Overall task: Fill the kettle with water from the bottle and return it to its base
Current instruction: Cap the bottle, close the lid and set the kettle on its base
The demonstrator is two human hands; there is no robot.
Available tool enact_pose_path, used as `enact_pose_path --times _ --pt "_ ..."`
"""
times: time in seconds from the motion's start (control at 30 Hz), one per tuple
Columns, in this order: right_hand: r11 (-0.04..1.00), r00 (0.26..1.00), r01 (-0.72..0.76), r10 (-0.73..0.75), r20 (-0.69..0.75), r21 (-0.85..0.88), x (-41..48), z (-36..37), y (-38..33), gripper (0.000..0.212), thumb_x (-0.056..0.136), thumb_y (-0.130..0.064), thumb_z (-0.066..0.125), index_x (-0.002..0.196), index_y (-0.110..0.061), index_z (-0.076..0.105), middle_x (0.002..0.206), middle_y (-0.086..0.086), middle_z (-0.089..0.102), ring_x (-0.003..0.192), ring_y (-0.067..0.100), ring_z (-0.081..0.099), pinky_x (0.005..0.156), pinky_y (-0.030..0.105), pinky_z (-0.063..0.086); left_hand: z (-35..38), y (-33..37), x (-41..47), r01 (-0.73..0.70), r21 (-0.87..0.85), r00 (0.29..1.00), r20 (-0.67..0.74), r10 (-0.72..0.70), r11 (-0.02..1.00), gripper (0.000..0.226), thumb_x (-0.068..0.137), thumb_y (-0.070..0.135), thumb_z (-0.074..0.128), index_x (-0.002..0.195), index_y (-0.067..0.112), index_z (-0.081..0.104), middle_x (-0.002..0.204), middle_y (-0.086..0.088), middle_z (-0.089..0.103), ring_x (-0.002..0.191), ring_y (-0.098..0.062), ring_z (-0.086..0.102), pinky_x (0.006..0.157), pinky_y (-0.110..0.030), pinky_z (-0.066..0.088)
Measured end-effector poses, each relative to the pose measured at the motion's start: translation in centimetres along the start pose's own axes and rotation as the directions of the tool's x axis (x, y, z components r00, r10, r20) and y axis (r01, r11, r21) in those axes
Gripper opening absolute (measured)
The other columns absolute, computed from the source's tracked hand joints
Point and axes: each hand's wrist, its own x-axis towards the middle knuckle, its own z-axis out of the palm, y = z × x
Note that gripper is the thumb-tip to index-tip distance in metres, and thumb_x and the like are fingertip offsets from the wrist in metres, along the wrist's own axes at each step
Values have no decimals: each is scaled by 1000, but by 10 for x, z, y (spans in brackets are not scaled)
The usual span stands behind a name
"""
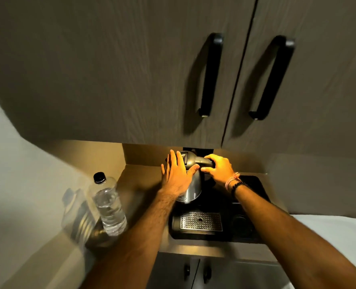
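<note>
I have both hands on the kettle (190, 184), which stands near the back edge of the surface (135, 176). My right hand (220, 168) is wrapped around its dark handle (203, 161); my left hand (176, 174) lies open and flat against its steel side. The capped water bottle (108, 207) stands toward the surface's left edge, apart from the kettle.

Low on the steel kettle (190, 190), a small dark logo mark, too blurred for reading. On the water bottle (108, 207), no label visible. Elsewhere, no legible text.
</note>
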Motion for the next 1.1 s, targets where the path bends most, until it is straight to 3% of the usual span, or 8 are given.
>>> enact_pose_path --times 0.07,0.2,0.4,0.6,0.73,0.87,0.97,1.1 --pt "999 1000 -27 28 -11 21 -6 -14 13 37 77 -10 82 112 -5 71 108 14 73 94 19 63 91 37 52 14 12 1 -19 -41 999 32 20 999 91 95 65 35 157 11 -2 166 -10 -8 153 -26 -4 123 -53 6" --pt "996 997 -80 81 -14 35 -8 -31 33 36 78 -6 81 112 -3 70 108 15 72 92 17 60 85 27 46 29 27 8 -40 -113 996 70 49 993 90 95 63 39 157 13 -3 167 -7 -7 153 -23 -4 123 -48 11" --pt "993 994 -110 110 -4 54 -4 -38 50 37 80 -7 80 115 -4 70 111 13 71 96 16 57 88 27 44 38 35 14 -105 -134 992 59 113 985 87 98 57 42 157 11 -3 167 -6 -6 153 -21 -7 122 -43 9" --pt "992 993 -113 112 31 50 3 -45 61 39 80 -6 80 117 -5 70 113 13 71 99 18 59 96 37 50 41 36 17 -118 -172 988 80 133 978 84 99 52 43 157 10 0 167 -7 -5 153 -20 -5 123 -43 10" --pt "992 992 -114 111 67 58 8 -43 61 40 80 -7 80 119 -5 69 113 14 71 100 20 60 93 35 49 43 30 15 -113 -217 993 -3 115 970 85 98 48 49 157 9 1 167 -7 -4 153 -19 -5 122 -38 7" --pt "989 987 -137 133 86 48 8 -38 62 45 83 -10 78 125 -7 66 120 15 68 113 29 62 98 35 47 45 24 11 45 -404 998 -19 -58 914 99 92 49 60 157 13 -6 166 -9 -5 153 -24 3 121 -40 11" --pt "988 988 -152 150 34 42 2 -34 63 55 85 -11 76 136 -6 58 133 17 62 125 32 56 103 33 42 49 17 14 228 -532 973 114 -198 815 110 84 51 70 157 19 -7 164 -8 18 150 -29 18 121 -48 20" --pt "987 984 -158 160 -77 36 -14 -31 63 59 91 -12 71 145 -4 48 141 18 54 132 31 51 103 23 35 57 9 13 340 -601 940 249 -235 723 122 65 59 77 158 21 8 157 -1 37 144 -24 34 118 -47 31"
